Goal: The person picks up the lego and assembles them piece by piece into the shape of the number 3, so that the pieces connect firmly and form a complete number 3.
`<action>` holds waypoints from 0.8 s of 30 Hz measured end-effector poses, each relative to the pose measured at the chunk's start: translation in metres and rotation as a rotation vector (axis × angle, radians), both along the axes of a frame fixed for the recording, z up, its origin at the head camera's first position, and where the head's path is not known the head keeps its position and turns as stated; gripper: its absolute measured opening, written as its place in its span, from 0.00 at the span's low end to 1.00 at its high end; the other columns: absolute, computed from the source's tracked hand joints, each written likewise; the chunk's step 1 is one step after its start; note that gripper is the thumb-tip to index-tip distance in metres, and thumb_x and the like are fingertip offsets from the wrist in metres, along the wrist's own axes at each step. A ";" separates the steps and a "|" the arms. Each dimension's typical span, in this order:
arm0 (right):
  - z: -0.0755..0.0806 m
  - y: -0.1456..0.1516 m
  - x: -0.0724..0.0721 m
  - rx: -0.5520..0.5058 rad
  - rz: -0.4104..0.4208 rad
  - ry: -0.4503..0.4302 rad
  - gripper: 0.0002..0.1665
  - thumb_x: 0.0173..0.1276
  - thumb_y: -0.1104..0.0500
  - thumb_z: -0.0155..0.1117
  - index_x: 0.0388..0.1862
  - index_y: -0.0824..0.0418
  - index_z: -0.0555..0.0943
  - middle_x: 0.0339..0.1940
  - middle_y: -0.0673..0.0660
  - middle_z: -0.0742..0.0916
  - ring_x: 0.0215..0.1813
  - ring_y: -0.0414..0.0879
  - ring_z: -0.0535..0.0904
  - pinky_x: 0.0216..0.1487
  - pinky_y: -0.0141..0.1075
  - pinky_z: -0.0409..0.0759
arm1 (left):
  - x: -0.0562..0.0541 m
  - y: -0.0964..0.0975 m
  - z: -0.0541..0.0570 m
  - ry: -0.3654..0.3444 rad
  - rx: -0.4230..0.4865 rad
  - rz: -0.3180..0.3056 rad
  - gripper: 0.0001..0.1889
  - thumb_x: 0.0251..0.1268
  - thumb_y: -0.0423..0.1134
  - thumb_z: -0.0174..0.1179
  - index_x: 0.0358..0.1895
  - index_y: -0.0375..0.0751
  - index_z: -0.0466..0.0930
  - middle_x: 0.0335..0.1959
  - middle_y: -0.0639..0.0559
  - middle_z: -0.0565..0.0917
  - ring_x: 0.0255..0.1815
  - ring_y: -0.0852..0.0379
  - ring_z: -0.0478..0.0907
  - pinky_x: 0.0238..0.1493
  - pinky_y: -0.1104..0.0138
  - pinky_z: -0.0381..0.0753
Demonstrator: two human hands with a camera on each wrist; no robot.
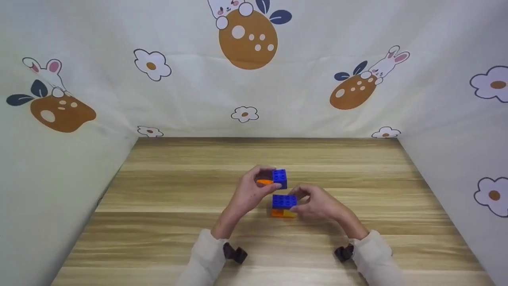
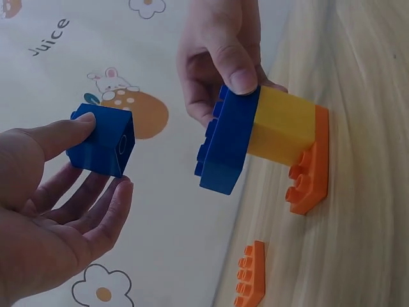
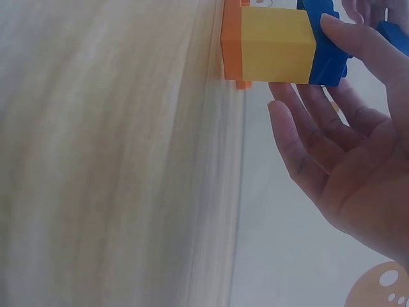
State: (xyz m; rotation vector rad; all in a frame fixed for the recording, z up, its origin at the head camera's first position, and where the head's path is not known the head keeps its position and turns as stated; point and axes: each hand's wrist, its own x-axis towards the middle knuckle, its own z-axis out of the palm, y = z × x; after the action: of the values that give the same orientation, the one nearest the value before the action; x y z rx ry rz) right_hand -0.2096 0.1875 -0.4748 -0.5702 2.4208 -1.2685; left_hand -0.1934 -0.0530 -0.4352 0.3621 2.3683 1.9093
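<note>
My left hand (image 1: 249,192) pinches a small blue building block (image 2: 101,141) between thumb and fingers, in the air above the table. Just nearer to me, a small stack shows a long blue brick (image 2: 225,144) on top, a yellow block (image 2: 281,125) in the middle and an orange brick (image 2: 313,176) at the bottom. Thumb and fingers of my right hand (image 1: 317,202) grip the long blue brick from the right. In the left wrist view a gap separates the small blue block from the studs of that brick. The stack's orange bottom is at the tabletop.
A loose orange brick (image 2: 253,275) lies on the wooden table (image 1: 158,222) beyond the stack, partly covered by the left hand in the head view. A patterned cloth (image 1: 190,91) hangs along the table's back and sides. Black wrist mounts (image 1: 235,253) sit at both cuffs.
</note>
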 end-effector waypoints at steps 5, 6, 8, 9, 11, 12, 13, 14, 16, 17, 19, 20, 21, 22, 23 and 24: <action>-0.001 -0.002 0.000 0.017 0.008 0.056 0.22 0.59 0.52 0.77 0.49 0.57 0.81 0.47 0.57 0.87 0.49 0.51 0.83 0.46 0.38 0.84 | 0.002 0.009 -0.006 0.005 -0.015 -0.037 0.23 0.63 0.44 0.70 0.60 0.44 0.77 0.55 0.46 0.84 0.58 0.51 0.80 0.60 0.59 0.82; -0.001 -0.002 0.000 0.022 0.010 0.070 0.22 0.59 0.52 0.77 0.49 0.56 0.81 0.47 0.57 0.87 0.50 0.51 0.83 0.46 0.38 0.83 | 0.002 0.011 -0.008 0.015 -0.018 -0.048 0.23 0.63 0.44 0.70 0.60 0.43 0.78 0.55 0.45 0.84 0.58 0.51 0.80 0.59 0.59 0.82; -0.001 -0.001 0.000 0.030 0.015 0.090 0.22 0.59 0.53 0.77 0.50 0.56 0.82 0.47 0.55 0.87 0.51 0.50 0.82 0.46 0.37 0.82 | 0.003 0.013 -0.010 0.028 -0.024 -0.070 0.23 0.63 0.43 0.70 0.60 0.42 0.78 0.55 0.45 0.84 0.57 0.50 0.81 0.57 0.58 0.83; -0.001 -0.001 0.000 0.033 0.016 0.094 0.23 0.59 0.53 0.77 0.51 0.55 0.82 0.47 0.54 0.88 0.51 0.50 0.82 0.46 0.37 0.81 | 0.003 0.015 -0.012 0.034 -0.025 -0.081 0.23 0.63 0.43 0.70 0.59 0.42 0.78 0.54 0.44 0.84 0.57 0.49 0.81 0.57 0.58 0.83; -0.002 -0.001 -0.001 0.032 0.019 0.095 0.24 0.58 0.54 0.77 0.53 0.54 0.82 0.47 0.54 0.88 0.50 0.50 0.82 0.43 0.36 0.81 | 0.003 0.017 -0.014 0.040 -0.040 -0.091 0.23 0.64 0.43 0.70 0.59 0.42 0.78 0.54 0.45 0.84 0.57 0.48 0.81 0.56 0.59 0.84; -0.002 -0.002 -0.001 0.032 0.020 0.095 0.25 0.58 0.54 0.77 0.54 0.54 0.82 0.47 0.54 0.88 0.50 0.50 0.82 0.42 0.35 0.81 | 0.003 0.018 -0.016 0.042 -0.044 -0.094 0.22 0.64 0.43 0.70 0.59 0.42 0.79 0.54 0.45 0.85 0.56 0.48 0.82 0.56 0.59 0.84; -0.002 -0.002 -0.001 0.033 0.019 0.092 0.25 0.58 0.55 0.77 0.55 0.54 0.81 0.47 0.54 0.88 0.50 0.50 0.82 0.41 0.35 0.81 | 0.004 0.019 -0.017 0.042 -0.052 -0.095 0.22 0.64 0.44 0.70 0.59 0.42 0.79 0.54 0.45 0.85 0.56 0.49 0.82 0.56 0.60 0.84; -0.002 -0.002 -0.001 0.033 0.019 0.091 0.25 0.58 0.55 0.77 0.55 0.54 0.81 0.47 0.54 0.88 0.49 0.50 0.82 0.40 0.35 0.81 | 0.004 0.020 -0.018 0.036 -0.060 -0.094 0.22 0.63 0.44 0.70 0.59 0.43 0.79 0.53 0.46 0.85 0.56 0.50 0.82 0.56 0.61 0.84; -0.002 -0.002 -0.001 0.032 0.018 0.090 0.24 0.58 0.55 0.77 0.54 0.54 0.82 0.47 0.55 0.88 0.49 0.51 0.82 0.40 0.35 0.81 | 0.003 0.021 -0.020 0.031 -0.070 -0.096 0.22 0.63 0.43 0.70 0.58 0.43 0.79 0.53 0.46 0.85 0.55 0.51 0.82 0.56 0.61 0.84; -0.002 -0.002 -0.001 0.033 0.016 0.090 0.24 0.58 0.55 0.77 0.53 0.54 0.82 0.47 0.55 0.88 0.49 0.51 0.82 0.40 0.35 0.82 | 0.004 0.022 -0.021 0.027 -0.071 -0.098 0.21 0.62 0.43 0.70 0.58 0.43 0.79 0.53 0.46 0.85 0.55 0.51 0.82 0.55 0.61 0.84; -0.002 -0.002 -0.001 0.034 0.013 0.087 0.23 0.58 0.55 0.77 0.52 0.54 0.82 0.47 0.55 0.87 0.48 0.53 0.82 0.40 0.36 0.82 | 0.004 0.023 -0.022 0.016 -0.072 -0.102 0.21 0.62 0.43 0.71 0.57 0.43 0.79 0.52 0.46 0.85 0.54 0.51 0.83 0.55 0.59 0.84; -0.002 -0.002 -0.001 0.034 0.013 0.085 0.23 0.58 0.55 0.77 0.51 0.55 0.82 0.47 0.56 0.87 0.48 0.53 0.82 0.40 0.36 0.82 | 0.003 0.023 -0.023 0.010 -0.074 -0.103 0.21 0.61 0.42 0.71 0.56 0.44 0.79 0.52 0.47 0.86 0.54 0.51 0.83 0.56 0.59 0.84; -0.002 -0.002 -0.001 0.033 0.014 0.083 0.22 0.58 0.55 0.77 0.51 0.55 0.82 0.47 0.56 0.87 0.48 0.54 0.82 0.40 0.36 0.82 | 0.003 0.023 -0.023 0.006 -0.075 -0.105 0.21 0.61 0.43 0.72 0.56 0.44 0.79 0.51 0.47 0.86 0.53 0.51 0.84 0.56 0.58 0.84; -0.002 -0.002 -0.001 0.034 0.014 0.080 0.22 0.58 0.55 0.77 0.51 0.55 0.82 0.47 0.56 0.87 0.48 0.54 0.82 0.40 0.37 0.81 | 0.003 0.023 -0.024 0.004 -0.077 -0.107 0.21 0.60 0.43 0.72 0.55 0.44 0.79 0.51 0.47 0.86 0.53 0.51 0.84 0.56 0.58 0.83; -0.002 -0.001 -0.001 0.034 0.014 0.077 0.22 0.58 0.55 0.77 0.51 0.55 0.82 0.47 0.56 0.87 0.49 0.54 0.82 0.41 0.37 0.81 | 0.003 0.023 -0.024 -0.002 -0.077 -0.109 0.21 0.60 0.42 0.72 0.55 0.44 0.79 0.51 0.47 0.86 0.53 0.51 0.84 0.56 0.57 0.83; -0.002 -0.001 -0.001 0.036 0.014 0.076 0.22 0.58 0.55 0.77 0.51 0.56 0.82 0.47 0.56 0.87 0.49 0.55 0.82 0.41 0.37 0.81 | 0.002 0.023 -0.025 -0.008 -0.076 -0.110 0.21 0.60 0.42 0.72 0.55 0.44 0.79 0.51 0.47 0.87 0.53 0.51 0.84 0.56 0.57 0.83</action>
State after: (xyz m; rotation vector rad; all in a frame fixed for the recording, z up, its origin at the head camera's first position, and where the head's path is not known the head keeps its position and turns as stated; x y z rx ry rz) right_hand -0.2102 0.1861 -0.4764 -0.6346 2.4914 -1.2159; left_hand -0.1914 -0.0295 -0.4602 0.4676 2.3551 1.7646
